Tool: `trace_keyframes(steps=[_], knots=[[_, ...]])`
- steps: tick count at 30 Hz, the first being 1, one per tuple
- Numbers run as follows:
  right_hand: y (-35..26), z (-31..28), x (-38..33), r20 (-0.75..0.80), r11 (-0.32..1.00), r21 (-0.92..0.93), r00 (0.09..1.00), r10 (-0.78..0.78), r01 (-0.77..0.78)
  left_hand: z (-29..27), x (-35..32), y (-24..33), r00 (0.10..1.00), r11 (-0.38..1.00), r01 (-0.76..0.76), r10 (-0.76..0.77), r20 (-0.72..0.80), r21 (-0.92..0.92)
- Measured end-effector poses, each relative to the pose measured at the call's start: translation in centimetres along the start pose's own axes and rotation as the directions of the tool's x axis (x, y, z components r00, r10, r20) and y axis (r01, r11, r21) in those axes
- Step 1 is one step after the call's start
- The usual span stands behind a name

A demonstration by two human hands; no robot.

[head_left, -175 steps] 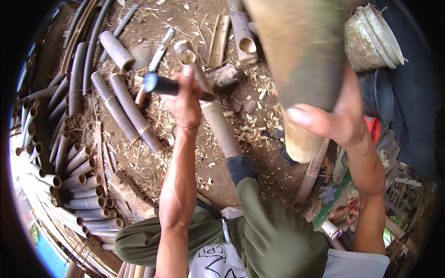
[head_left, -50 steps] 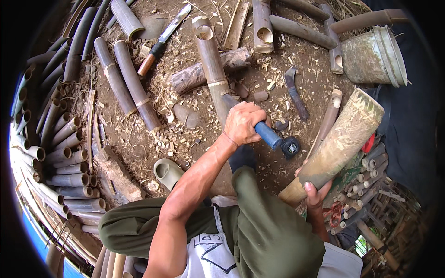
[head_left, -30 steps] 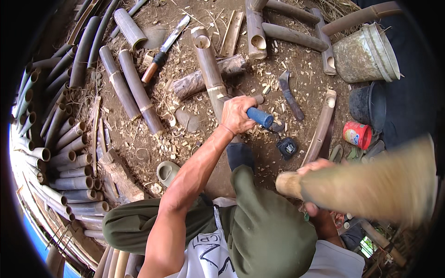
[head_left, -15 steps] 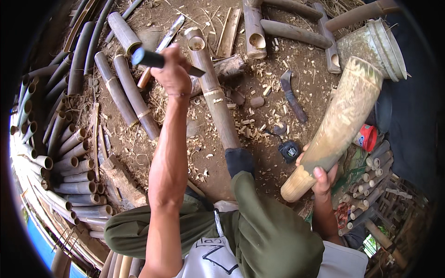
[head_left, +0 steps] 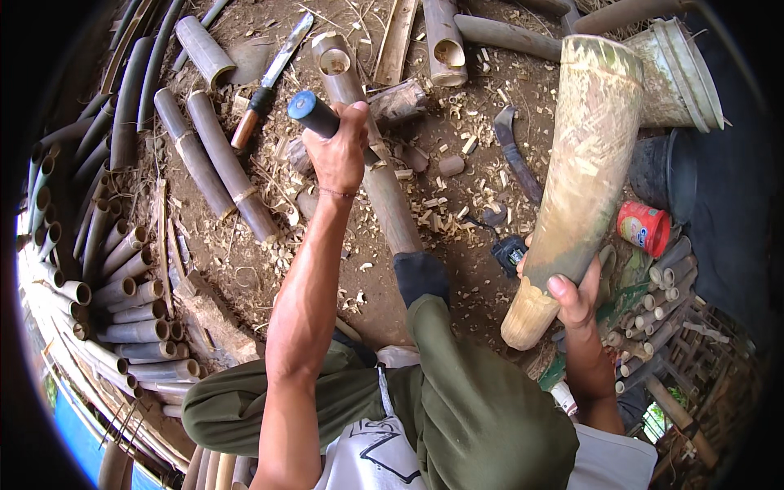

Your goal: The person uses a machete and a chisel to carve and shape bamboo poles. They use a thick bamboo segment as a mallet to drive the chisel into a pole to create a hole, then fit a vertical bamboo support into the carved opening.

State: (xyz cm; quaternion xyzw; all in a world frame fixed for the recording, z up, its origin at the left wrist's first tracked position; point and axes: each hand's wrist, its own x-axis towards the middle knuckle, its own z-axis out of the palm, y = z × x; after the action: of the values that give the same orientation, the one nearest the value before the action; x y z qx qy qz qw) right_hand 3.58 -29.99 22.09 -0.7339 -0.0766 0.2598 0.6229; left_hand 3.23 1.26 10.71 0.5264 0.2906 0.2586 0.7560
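Note:
My left hand [head_left: 336, 155] grips a chisel [head_left: 314, 114] by its dark round handle, whose blue end points up and left. The chisel's tip is at a brown bamboo pole [head_left: 388, 208]; whether it touches cannot be made out. A scooped hole shows near the pole's far end, and my dark-covered foot [head_left: 420, 278] is at the near end. In my right hand [head_left: 576, 298] is a thick pale wooden mallet [head_left: 584, 155], held by its narrower lower end with the broad head raised up and away from the pole.
A knife [head_left: 273, 82] and bamboo lengths [head_left: 233, 163] lie left of the pole. A curved blade tool [head_left: 516, 155], wood chips and a dark tape measure [head_left: 508, 253] lie to its right. Beyond are a red tub [head_left: 643, 229], a white bucket [head_left: 682, 73] and stacked bamboo [head_left: 135, 331] far left.
My left hand has moved right and slightly nearer, bringing the chisel over the pole. My right hand has swung the mallet up to a more upright position.

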Motion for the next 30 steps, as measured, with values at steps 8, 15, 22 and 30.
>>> trace_keyframes(steps=[8,15,22,30], knots=[[-4.4,2.1,3.2,0.053,0.963,-0.027,0.963,-0.265,0.267,-0.7,-1.3,-2.2,0.965,0.942,-0.256,0.264,-0.009,0.217],[-12.6,6.3,14.2,0.767,-0.197,-0.573,0.436,-0.471,0.795,-1.5,-0.8,-3.4,0.938,0.936,-0.313,0.331,-0.099,0.163],[-15.7,9.6,13.4,0.436,-0.182,-0.51,0.071,-0.897,0.841,-2.3,1.2,-7.1,0.863,0.754,-0.498,0.48,0.158,0.429],[-7.6,5.0,10.6,0.489,0.583,-0.472,0.746,-0.451,0.662,2.4,-3.5,0.1,0.956,0.982,-0.113,0.066,0.284,0.153]])
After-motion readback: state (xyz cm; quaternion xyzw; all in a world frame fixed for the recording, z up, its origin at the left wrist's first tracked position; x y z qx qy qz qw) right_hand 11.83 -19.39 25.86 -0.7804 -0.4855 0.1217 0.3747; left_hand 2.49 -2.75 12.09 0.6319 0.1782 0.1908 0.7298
